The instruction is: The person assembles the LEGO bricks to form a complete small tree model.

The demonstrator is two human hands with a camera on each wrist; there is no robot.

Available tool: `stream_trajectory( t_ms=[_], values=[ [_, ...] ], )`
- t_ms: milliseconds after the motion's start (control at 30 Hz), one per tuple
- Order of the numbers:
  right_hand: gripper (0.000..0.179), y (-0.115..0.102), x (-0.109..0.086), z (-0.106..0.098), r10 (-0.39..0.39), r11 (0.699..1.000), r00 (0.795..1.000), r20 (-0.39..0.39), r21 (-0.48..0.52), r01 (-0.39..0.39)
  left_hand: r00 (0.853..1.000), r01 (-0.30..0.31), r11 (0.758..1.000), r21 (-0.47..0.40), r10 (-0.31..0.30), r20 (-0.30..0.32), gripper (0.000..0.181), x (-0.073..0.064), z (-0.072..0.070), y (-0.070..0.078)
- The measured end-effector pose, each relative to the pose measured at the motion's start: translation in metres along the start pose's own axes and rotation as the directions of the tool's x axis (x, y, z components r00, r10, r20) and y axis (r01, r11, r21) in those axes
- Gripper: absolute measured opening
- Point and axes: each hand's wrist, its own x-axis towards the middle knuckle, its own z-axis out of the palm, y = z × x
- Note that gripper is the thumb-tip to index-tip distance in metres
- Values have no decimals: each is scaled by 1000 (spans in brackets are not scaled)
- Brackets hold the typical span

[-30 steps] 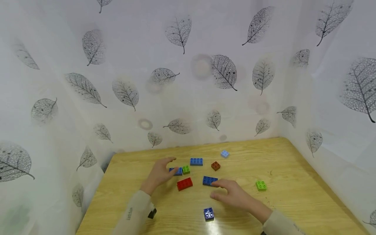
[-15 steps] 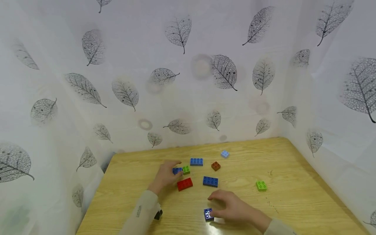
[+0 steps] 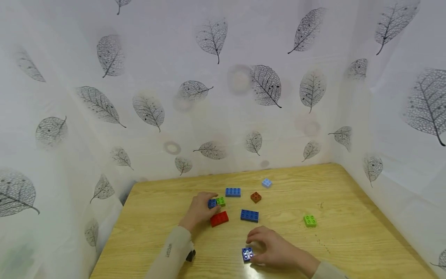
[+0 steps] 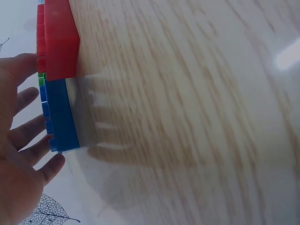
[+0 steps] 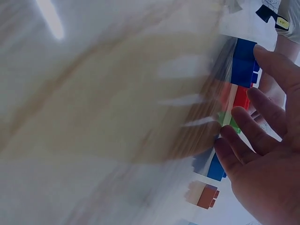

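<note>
My left hand (image 3: 200, 211) reaches over a blue toy building brick (image 3: 211, 203), fingers loosely bent and partly covering it. A small green brick (image 3: 220, 201) sits at that brick's right end. The thumb lies close to a red brick (image 3: 219, 219); in the left wrist view the fingers spread along the studded side of the blue brick (image 4: 62, 115). Near the front, my right hand (image 3: 273, 248) stands beside a small dark blue square brick (image 3: 247, 254). Its thumb tip is right at that brick (image 5: 243, 63) in the right wrist view, the other fingers spread apart.
A longer dark blue brick (image 3: 249, 216) lies between the hands. Farther back are a medium blue brick (image 3: 233, 192), a brown brick (image 3: 256, 197) and a light blue brick (image 3: 266, 183). A lime brick (image 3: 309, 221) lies to the right. Leaf-print curtains (image 3: 223, 116) surround the wooden table (image 3: 348, 232).
My left hand has moved right, farther over the blue brick. My right hand has left the longer dark blue brick and come toward me, beside the small square one.
</note>
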Motion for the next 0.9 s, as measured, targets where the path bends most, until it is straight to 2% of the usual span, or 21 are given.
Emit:
stream_trajectory(
  t_ms=[233,533,900],
  values=[
    [36,5,2,4,-24,999,1000,-7,-31,24,1000,15,1000,-2,-15,3,46,0,1,2],
    [34,8,5,4,24,1000,1000,-1,-16,-24,999,37,999,13,-37,28,48,2,4,2],
    [32,9,6,1,-26,999,999,-26,-23,26,999,33,999,18,-33,4,41,5,8,0]
  ],
)
